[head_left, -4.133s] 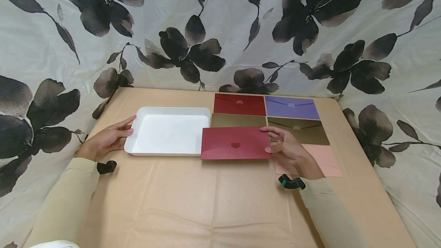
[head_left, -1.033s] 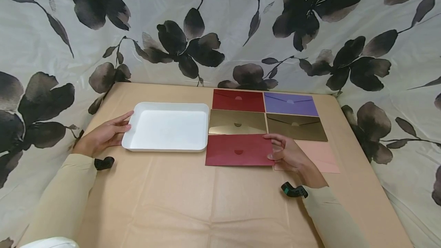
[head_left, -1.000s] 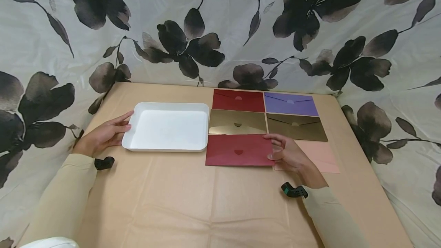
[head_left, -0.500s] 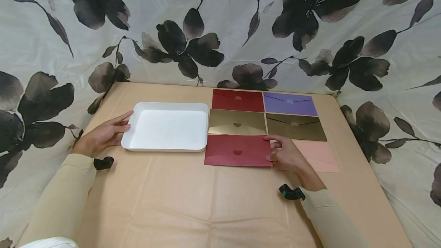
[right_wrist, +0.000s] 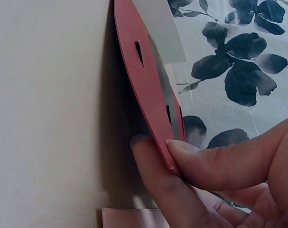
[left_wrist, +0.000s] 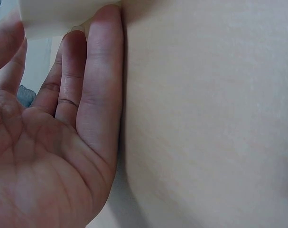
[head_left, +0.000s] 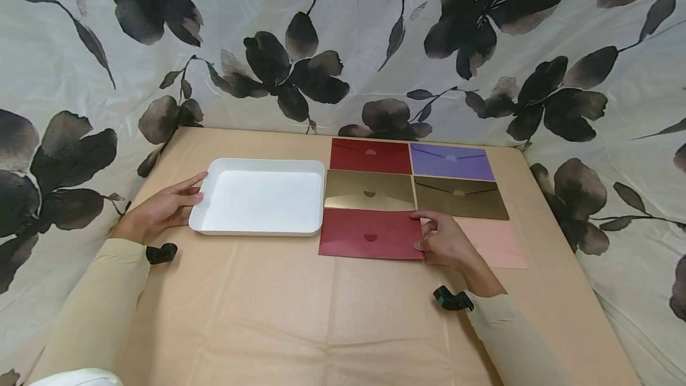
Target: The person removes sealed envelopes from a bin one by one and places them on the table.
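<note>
My right hand point(head_left: 445, 243) pinches the right end of a rose-red envelope point(head_left: 364, 234), thumb on one face and fingers on the other. The envelope lies just in front of a shiny gold envelope point(head_left: 364, 186). In the right wrist view the red envelope point(right_wrist: 146, 90) is seen almost edge-on, bowed, close over the tabletop. On the other side, my left hand point(head_left: 163, 210) rests with extended fingers against the left edge of a white rectangular tray point(head_left: 257, 228). A corner of the tray point(left_wrist: 53, 19) meets those fingertips in the left wrist view.
Behind lie a dark red envelope point(head_left: 370, 162) and a purple envelope point(head_left: 452, 168). A bronze envelope point(head_left: 461, 204) is beside the gold one, and a pink envelope point(head_left: 501, 246) sits partly behind my right hand. A floral cloth point(head_left: 375, 34) hangs beyond the tan table point(head_left: 278, 314).
Since the oldest frame, my right hand has brought the red envelope from beside the tray's front right corner slightly right and toward me, uncovering the gold envelope. The left hand stays at the tray.
</note>
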`<state>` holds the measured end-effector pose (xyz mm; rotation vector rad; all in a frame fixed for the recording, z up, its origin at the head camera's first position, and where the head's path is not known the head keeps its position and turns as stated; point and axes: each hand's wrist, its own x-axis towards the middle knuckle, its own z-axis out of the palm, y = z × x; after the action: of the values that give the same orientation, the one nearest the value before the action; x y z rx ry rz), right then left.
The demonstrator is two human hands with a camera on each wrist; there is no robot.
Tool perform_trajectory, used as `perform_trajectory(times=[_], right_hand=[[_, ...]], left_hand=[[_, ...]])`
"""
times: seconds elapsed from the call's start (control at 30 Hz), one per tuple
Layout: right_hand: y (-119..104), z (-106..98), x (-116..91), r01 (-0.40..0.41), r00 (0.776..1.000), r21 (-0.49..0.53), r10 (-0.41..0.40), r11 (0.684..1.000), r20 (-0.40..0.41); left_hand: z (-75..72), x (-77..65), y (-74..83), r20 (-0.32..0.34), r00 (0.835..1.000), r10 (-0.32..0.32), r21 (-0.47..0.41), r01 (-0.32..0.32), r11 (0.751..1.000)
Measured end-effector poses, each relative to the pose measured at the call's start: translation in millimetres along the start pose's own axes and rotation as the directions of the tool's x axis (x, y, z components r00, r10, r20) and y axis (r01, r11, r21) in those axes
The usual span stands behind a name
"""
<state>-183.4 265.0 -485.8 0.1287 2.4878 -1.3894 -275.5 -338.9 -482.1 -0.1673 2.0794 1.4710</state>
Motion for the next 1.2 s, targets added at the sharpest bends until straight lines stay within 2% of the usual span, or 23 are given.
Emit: perform_trajectory(times=[0.23, 0.77, 1.2], right_hand=[[0.2, 0.2, 1.6, -0.006, 1.0, -0.024, 0.006, 1.0, 0.003], [-2.3, -1.6, 1.0, -0.106, 0.99, 0.157, 0.09, 0.982, 0.108], [-2.1, -0.8, 6.5, -0.076, 0.995, 0.037, 0.073, 0.996, 0.073]], left_hand=[[-0.2, -1.2, -0.1, 0.006, 1.0, 0.01, 0.003, -0.01, 1.0], [1.1, -0.5, 1.6, -0.009, 1.0, -0.005, 0.016, 0.005, 1.0], [0.7, -0.3, 1.4, -0.012, 1.0, 0.005, 0.011, -0.005, 1.0]])
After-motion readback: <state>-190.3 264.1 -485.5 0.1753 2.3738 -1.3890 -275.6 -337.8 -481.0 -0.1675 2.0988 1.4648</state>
